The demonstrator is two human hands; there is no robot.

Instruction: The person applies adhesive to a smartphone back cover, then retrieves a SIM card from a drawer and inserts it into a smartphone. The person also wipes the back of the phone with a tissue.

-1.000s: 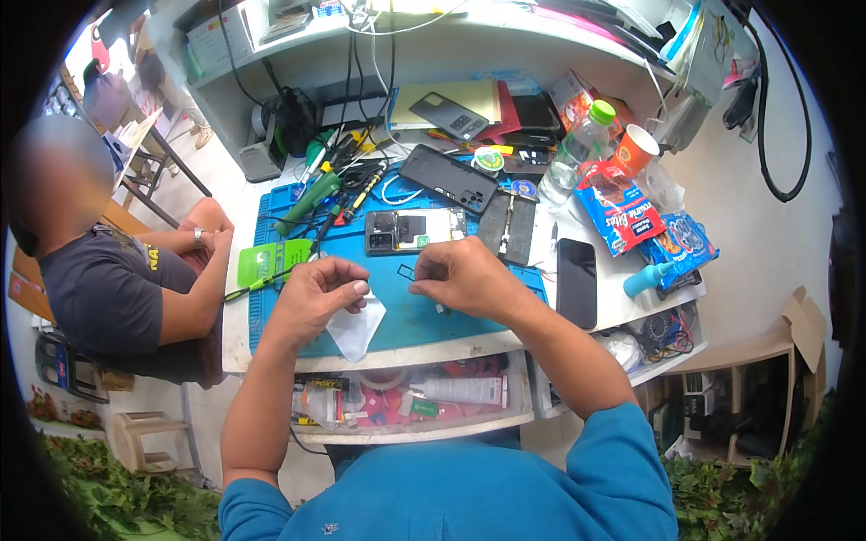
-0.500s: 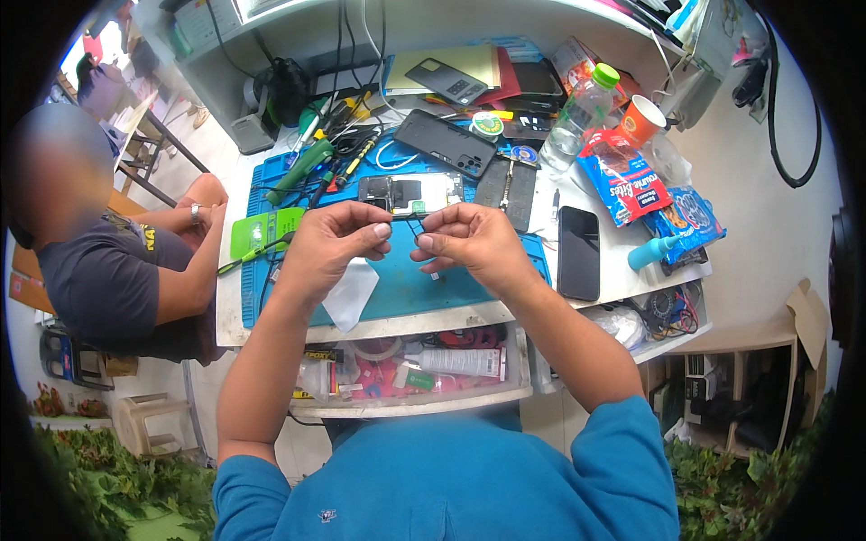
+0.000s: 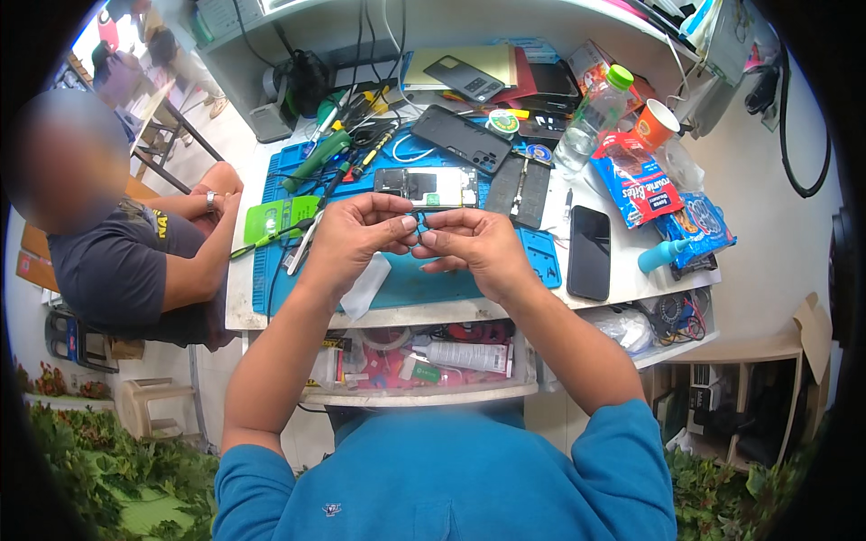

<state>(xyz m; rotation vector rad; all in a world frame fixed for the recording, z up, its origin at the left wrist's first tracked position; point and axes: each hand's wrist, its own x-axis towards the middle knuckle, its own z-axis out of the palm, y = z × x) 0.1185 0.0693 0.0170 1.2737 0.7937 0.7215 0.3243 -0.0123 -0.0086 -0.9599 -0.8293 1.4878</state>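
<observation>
Over the blue repair mat (image 3: 424, 281), both hands are raised with their fingertips almost meeting. My left hand (image 3: 359, 239) is closed in a pinch on a thin, dark, bent strip (image 3: 419, 224), whose exact kind is too small to tell. From the other side, my right hand (image 3: 478, 251) pinches the same strip, its lower fingers curled. Just beyond the fingertips lies an opened phone (image 3: 453, 187) with its inside exposed. A translucent white sheet (image 3: 366, 288) rests on the mat below my left hand.
Screwdrivers and a green-handled tool (image 3: 317, 162) crowd the left back. A dark phone (image 3: 589, 253) lies to the right, near snack packets (image 3: 634, 185), a bottle (image 3: 582, 135) and a paper cup (image 3: 656, 123). Below the tabletop an open drawer (image 3: 424, 392) juts out. Someone (image 3: 117, 261) sits at the left.
My hands have come closer together, the left fingertips now almost touching the right ones around the dark strip. The whole view has shifted slightly, so the table appears farther right.
</observation>
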